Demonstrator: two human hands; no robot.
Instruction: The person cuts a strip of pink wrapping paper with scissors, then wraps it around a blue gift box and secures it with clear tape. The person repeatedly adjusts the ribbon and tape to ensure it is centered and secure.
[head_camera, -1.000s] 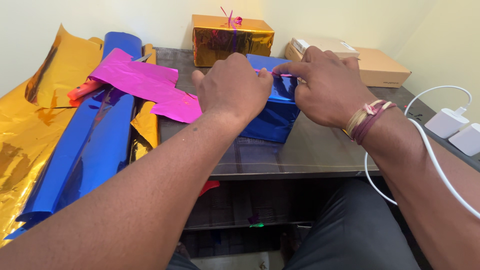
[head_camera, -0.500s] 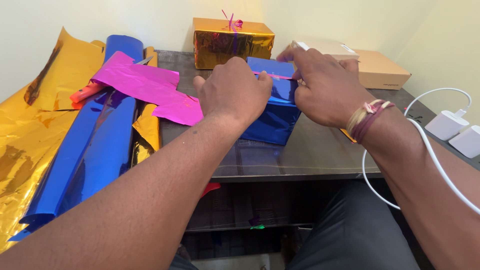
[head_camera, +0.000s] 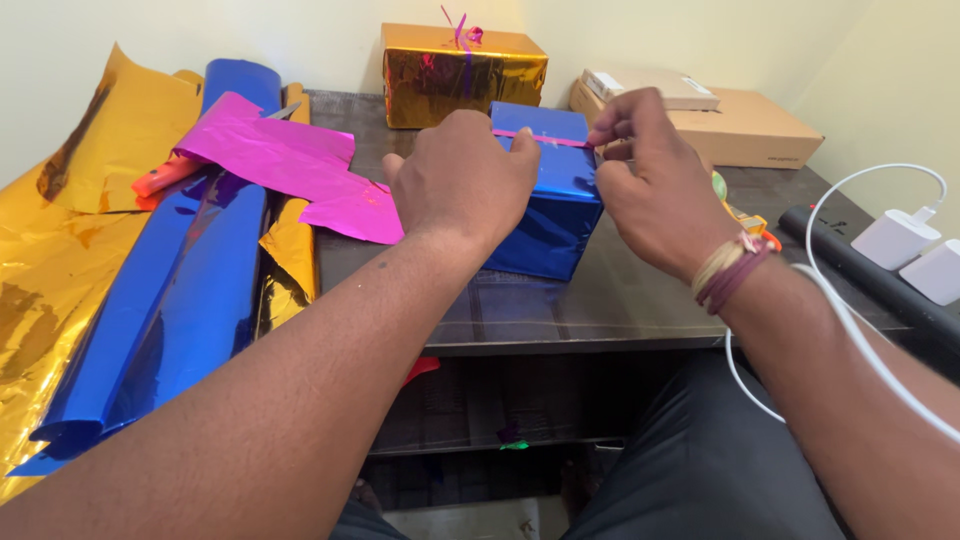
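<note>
Seen from the head camera, looking down over both forearms onto a dark table (head_camera: 620, 310). Left hand (head_camera: 462, 180) laid palm-down over the near left part of a blue foil-wrapped box (head_camera: 555, 215), fingers curled loosely over its top edge and pressing on the wrapping; nothing gripped inside the hand as far as can be told. Right hand (head_camera: 650, 185) raised just beside the box's right top corner, thumb and forefinger pinched narrow on the end of a thin pink ribbon (head_camera: 540, 137) that runs taut across the box's top toward the left hand; other fingers folded in. Thread bands (head_camera: 730, 270) wound around the right wrist. Blue box standing upright near the middle of the table, between the two hands. Behind it, near the wall, a gold foil-wrapped box (head_camera: 465, 75) topped with a pink ribbon tie. To the right of that, a flat cardboard box (head_camera: 750, 130) with a smaller pale box (head_camera: 650, 88) lying on it. Left of the hands, a pink foil sheet (head_camera: 290, 165) spread over a blue foil roll (head_camera: 170, 290), with gold foil sheets (head_camera: 60, 260) beneath and beside. At the far right, two white chargers (head_camera: 915, 250) with a white cable (head_camera: 850, 320) looping across the right forearm, and a dark tube (head_camera: 860, 270) lying near them.
</note>
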